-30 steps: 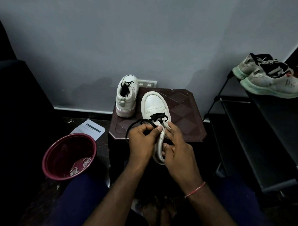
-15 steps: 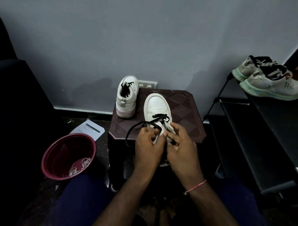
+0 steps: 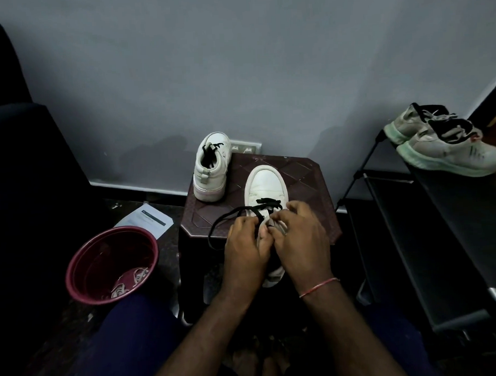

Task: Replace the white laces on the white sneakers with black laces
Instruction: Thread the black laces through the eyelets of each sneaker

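A white sneaker [image 3: 265,184] lies toe-away on a dark brown stool [image 3: 303,174]. A black lace [image 3: 228,217] crosses its lowest eyelets and loops off to the left. My left hand [image 3: 245,244] pinches the lace at the sneaker's left side. My right hand [image 3: 300,236] curls over the right side of the sneaker and grips it; its fingertips are hidden against the tongue. A second white sneaker [image 3: 210,168] with black lacing stands at the stool's back left corner, heel toward me.
A maroon bucket [image 3: 82,269] with white laces inside sits on the floor at left, a paper sheet [image 3: 146,220] behind it. A black shoe rack [image 3: 442,236] at right carries a worn pair of sneakers [image 3: 449,145]. The wall is close behind the stool.
Both hands have shifted up the sneaker toward the eyelets and closer together. My right hand has moved from the sneaker's side to lie over its top.
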`<state>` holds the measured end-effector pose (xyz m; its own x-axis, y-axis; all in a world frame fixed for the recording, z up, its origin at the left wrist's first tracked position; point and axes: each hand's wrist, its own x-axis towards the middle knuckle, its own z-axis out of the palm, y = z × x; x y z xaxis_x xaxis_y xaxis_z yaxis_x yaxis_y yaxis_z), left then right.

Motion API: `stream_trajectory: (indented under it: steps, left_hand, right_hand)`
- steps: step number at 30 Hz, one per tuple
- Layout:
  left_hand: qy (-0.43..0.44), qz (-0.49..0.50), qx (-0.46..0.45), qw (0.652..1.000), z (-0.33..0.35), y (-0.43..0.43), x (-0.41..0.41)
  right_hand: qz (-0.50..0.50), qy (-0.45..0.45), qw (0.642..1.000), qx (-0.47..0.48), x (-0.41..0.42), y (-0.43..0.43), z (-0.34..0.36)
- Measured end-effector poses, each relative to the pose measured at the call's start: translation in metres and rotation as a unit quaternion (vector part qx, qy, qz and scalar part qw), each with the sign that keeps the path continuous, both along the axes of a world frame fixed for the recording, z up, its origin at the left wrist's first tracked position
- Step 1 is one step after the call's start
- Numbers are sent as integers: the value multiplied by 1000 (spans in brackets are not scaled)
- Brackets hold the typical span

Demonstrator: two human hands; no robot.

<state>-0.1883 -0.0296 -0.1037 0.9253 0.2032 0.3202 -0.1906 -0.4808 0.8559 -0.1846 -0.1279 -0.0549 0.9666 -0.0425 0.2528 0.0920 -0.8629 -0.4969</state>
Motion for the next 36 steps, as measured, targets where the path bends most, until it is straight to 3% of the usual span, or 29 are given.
stream_trajectory:
  steps: [4,11,19,22,24,26,28,30,31,32,33,35,36]
  left_hand:
    - [47,-7,-64,997,2,2,7]
    - [45,-1,-158,986,3,1,11]
    - [63,-9,-115,991,6,-3,13]
    - [76,5,-125,989,7,-6,16]
    - [82,10,-115,990,7,-7,19]
    - [91,15,-104,990,8,-7,22]
    - [95,17,-101,990,10,-7,22]
    - [100,18,-94,990,12,-8,19]
    - [100,19,-91,991,12,-8,18]
    - [99,18,-90,991,11,-9,16]
    - [97,17,-90,991,11,-9,15]
    - [103,21,-90,990,11,-8,17]
    - [108,23,-87,990,11,-8,19]
  right_hand:
    - [31,4,1000,-5,2,-3,-3]
    - [44,-42,998,-21,13,-4,-11]
    - [112,-86,990,-30,15,-16,-13]
    - [129,-108,986,8,16,-17,-13]
    - [132,-107,980,102,14,-15,-8]
    - [129,-65,942,303,4,-12,11]
    - [115,-34,844,523,-6,-10,35]
    - [95,-39,759,643,-12,-11,53]
    - [89,-47,746,658,-12,-12,57]
    - [84,-51,762,640,-10,-15,57]
    - [77,-48,805,586,-7,-16,57]
    - [62,-45,921,382,-1,-19,47]
    - [55,-49,959,273,2,-20,41]
